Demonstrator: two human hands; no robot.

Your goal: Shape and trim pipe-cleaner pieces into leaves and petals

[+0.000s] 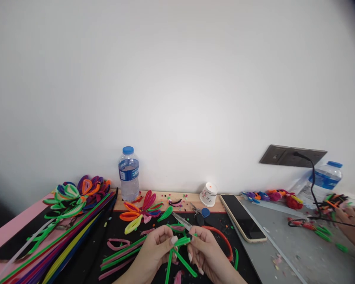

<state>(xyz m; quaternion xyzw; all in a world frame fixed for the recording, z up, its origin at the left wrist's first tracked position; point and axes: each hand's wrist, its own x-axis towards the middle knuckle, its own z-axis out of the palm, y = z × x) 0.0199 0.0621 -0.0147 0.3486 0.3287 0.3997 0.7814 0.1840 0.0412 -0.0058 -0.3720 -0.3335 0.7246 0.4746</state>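
Observation:
My left hand [154, 252] pinches a bundle of green pipe cleaners [182, 241] at the bottom middle of the head view. Facing it, my right hand [205, 250] holds the other side of the same bundle, where a small black piece shows at the fingertips. Two green ends hang down between my hands. Just behind the bundle lie the metal blades of scissors [182, 221]. Left of my left hand are green and pink pipe cleaners [121, 254] and a pink loop [118, 243]. A bright multicoloured pipe-cleaner flower [144, 207] lies beyond.
A water bottle [129, 175], a paper cup [208, 194] and a phone [244, 218] stand or lie behind. Pipe cleaners [68, 244] fill the left. A cable [313, 185] hangs at right, near another person's hand [350, 221] and a second bottle [327, 177].

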